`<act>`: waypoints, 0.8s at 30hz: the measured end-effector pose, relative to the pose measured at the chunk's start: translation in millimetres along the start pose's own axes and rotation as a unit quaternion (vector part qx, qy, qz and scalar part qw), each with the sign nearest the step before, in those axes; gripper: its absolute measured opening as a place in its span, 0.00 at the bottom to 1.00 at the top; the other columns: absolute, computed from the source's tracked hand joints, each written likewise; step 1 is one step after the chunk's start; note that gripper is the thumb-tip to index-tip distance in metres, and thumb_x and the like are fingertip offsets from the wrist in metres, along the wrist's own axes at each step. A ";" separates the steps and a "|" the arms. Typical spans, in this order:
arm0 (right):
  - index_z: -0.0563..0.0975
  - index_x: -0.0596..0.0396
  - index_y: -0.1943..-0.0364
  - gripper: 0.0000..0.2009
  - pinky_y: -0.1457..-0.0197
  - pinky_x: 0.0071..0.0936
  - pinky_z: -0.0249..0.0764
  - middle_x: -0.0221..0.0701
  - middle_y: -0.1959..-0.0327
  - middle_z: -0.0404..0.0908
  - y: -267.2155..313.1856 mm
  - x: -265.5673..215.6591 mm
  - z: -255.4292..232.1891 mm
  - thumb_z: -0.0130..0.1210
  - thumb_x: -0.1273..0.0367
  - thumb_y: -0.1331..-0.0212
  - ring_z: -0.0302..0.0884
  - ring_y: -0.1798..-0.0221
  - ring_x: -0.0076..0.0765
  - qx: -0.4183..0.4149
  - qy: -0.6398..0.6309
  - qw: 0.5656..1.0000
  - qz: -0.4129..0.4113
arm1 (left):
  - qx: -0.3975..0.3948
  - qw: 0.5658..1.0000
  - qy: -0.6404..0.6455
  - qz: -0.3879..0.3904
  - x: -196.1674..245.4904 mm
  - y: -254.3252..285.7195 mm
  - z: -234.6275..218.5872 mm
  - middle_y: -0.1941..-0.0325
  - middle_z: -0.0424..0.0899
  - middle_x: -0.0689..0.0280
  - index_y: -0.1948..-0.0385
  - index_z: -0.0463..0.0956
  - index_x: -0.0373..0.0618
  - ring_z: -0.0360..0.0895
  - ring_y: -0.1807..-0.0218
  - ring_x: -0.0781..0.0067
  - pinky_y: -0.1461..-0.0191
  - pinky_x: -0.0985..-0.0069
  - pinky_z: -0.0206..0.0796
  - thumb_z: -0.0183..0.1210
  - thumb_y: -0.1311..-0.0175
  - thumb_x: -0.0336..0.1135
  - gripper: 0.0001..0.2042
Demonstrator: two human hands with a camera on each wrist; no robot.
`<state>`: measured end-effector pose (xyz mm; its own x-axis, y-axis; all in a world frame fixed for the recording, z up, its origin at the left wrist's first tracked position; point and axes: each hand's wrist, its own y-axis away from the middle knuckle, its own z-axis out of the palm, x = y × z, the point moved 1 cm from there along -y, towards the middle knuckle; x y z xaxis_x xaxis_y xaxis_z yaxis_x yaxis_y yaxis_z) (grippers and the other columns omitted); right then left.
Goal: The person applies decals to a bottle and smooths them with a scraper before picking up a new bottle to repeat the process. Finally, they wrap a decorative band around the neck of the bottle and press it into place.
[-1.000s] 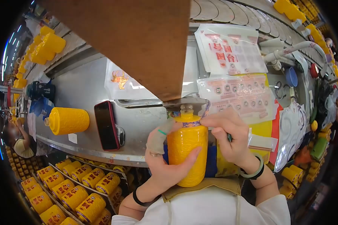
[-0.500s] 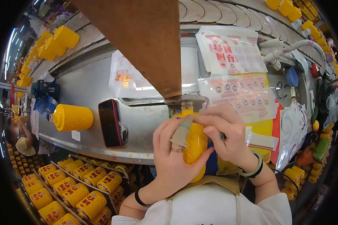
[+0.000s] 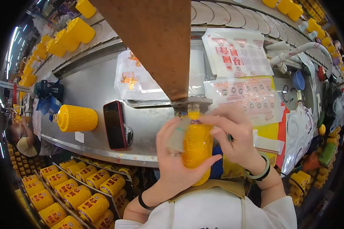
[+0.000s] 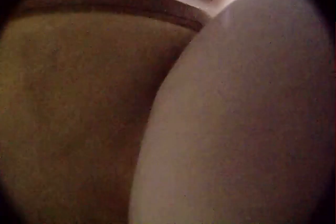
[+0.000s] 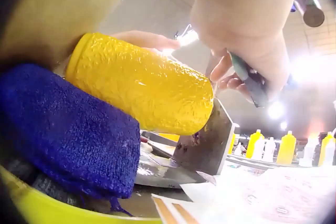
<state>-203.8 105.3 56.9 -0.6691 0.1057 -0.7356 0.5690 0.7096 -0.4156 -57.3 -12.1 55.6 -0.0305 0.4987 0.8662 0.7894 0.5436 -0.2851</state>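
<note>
A yellow embossed bottle [image 3: 198, 152] lies with its base by the apron and its clear-topped neck at a metal bracket [image 3: 195, 102]. My left hand [image 3: 176, 160] grips it from the left, thumb across its side; a pale, blurred cover is on its fingers. My right hand [image 3: 237, 133] has its fingertips at the purple-patterned band [image 3: 195, 121] round the bottle's shoulder. Tucked in the curled fingers of that hand is a small tool with a dark green handle [image 5: 240, 71]; its kind is hidden. The left wrist view shows mostly apron and skin.
A brown post [image 3: 156, 49] comes down to the bracket. To the left lie a phone [image 3: 114, 125] and another yellow bottle [image 3: 77, 118]. Printed sticker sheets [image 3: 240, 99] are on the right. Below left, a rack holds several yellow bottles [image 3: 91, 208]. A blue cloth [image 5: 68, 129] lies beneath the held bottle.
My left fingers have gone from the bottle's left side up over its shoulder, then drawn back left, uncovering the band. My right hand stays at the shoulder.
</note>
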 end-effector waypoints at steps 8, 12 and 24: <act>0.89 0.54 0.56 0.10 0.57 0.34 0.74 0.33 0.62 0.85 7.5 10.0 -0.6 0.67 0.68 0.40 0.78 0.62 0.41 -0.016 -0.006 1.000 -0.005 | -0.028 1.000 0.001 -0.011 -11.9 3.5 0.7 0.34 0.72 0.54 0.35 0.72 0.37 0.72 0.32 0.54 0.29 0.61 0.67 0.78 0.50 0.29 0.36; 0.88 0.54 0.56 0.10 0.57 0.35 0.74 0.34 0.62 0.85 11.6 16.1 -14.0 0.67 0.68 0.39 0.79 0.62 0.41 -0.038 0.021 0.999 0.019 | -0.053 0.925 0.355 -0.122 -55.6 10.3 -3.6 0.30 0.68 0.55 0.30 0.66 0.36 0.68 0.28 0.56 0.24 0.60 0.63 0.75 0.47 0.27 0.39; 0.89 0.53 0.55 0.11 0.60 0.33 0.74 0.34 0.59 0.84 4.0 -0.6 4.5 0.69 0.69 0.43 0.79 0.64 0.38 -0.013 -0.010 1.000 0.006 | -0.005 0.999 -0.032 0.006 -8.3 2.2 4.6 0.34 0.73 0.51 0.36 0.72 0.36 0.77 0.36 0.51 0.32 0.61 0.70 0.80 0.51 0.33 0.38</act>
<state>-198.9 105.0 53.3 -0.6518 0.1003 -0.7517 0.5641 0.7266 -0.3922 -58.2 -11.9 45.9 -0.0604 0.5481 0.8342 0.7959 0.5309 -0.2911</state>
